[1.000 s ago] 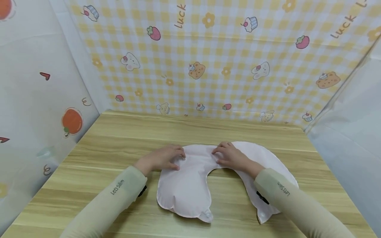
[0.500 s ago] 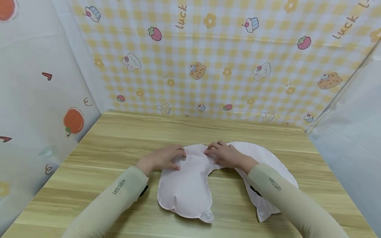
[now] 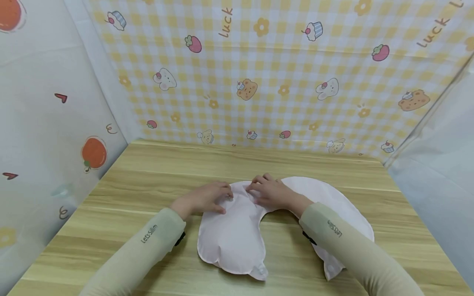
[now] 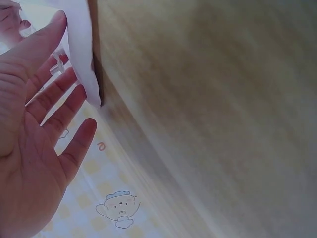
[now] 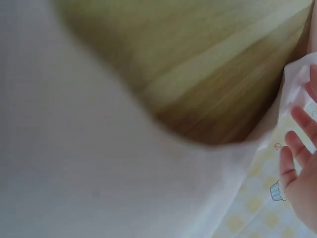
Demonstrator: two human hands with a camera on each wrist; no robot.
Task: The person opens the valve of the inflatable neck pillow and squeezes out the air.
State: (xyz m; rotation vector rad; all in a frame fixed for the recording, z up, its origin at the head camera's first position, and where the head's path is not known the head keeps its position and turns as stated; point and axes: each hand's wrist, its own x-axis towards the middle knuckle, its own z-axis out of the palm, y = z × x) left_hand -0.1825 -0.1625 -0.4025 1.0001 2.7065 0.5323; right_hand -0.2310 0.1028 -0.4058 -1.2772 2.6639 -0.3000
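A pale pink, U-shaped inflatable neck pillow [image 3: 231, 242] lies with its two ends towards me. My left hand [image 3: 205, 198] rests on the upper part of its left arm, thumb apart from the fingers. The left wrist view shows those fingers [image 4: 57, 99] fairly straight at the pillow's edge, with a small clear plastic valve [image 4: 57, 67] between thumb and fingers. On the pillow's upper bend, my right hand [image 3: 272, 192] presses down with spread, slightly bent fingers, close to the left hand. Wrinkles run through the material between the hands. In the right wrist view, my right fingers [image 5: 299, 144] show at the edge.
The pillow lies on a wood-grain table [image 3: 166, 160]. Behind it rises a yellow checked cloth [image 3: 207, 74] with cartoon prints. White sheets hang on both sides, the left sheet [image 3: 40, 135] printed with fruit and hearts.
My right hand has slid left along the pillow's bend, towards my left hand, and the material has wrinkled there. The left hand has stayed nearly in place.
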